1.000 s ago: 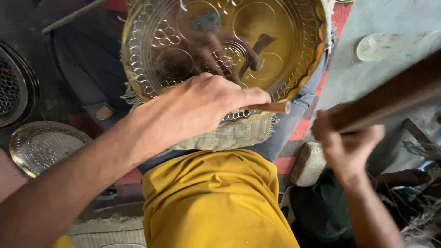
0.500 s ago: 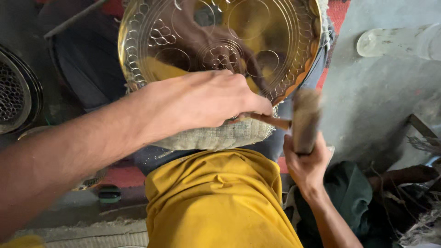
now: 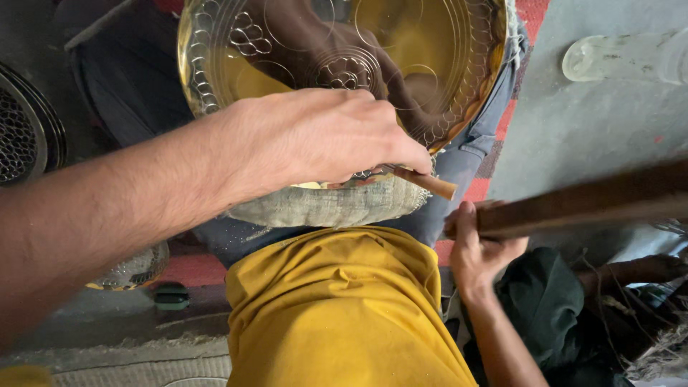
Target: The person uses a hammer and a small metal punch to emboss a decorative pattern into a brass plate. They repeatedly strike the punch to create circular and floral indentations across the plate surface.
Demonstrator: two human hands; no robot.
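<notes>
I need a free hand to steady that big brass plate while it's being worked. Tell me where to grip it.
Grip the brass plate at its left rim, coming from the left. Its near edge lies under the left hand holding the small punch; the right hand swings the wooden mallet on the right.

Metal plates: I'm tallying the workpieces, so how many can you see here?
3. A big brass plate on the lap under the left hand, a perforated plate at the left edge, and a patterned plate below the forearm, partly hidden. More may lie outside view.
</notes>
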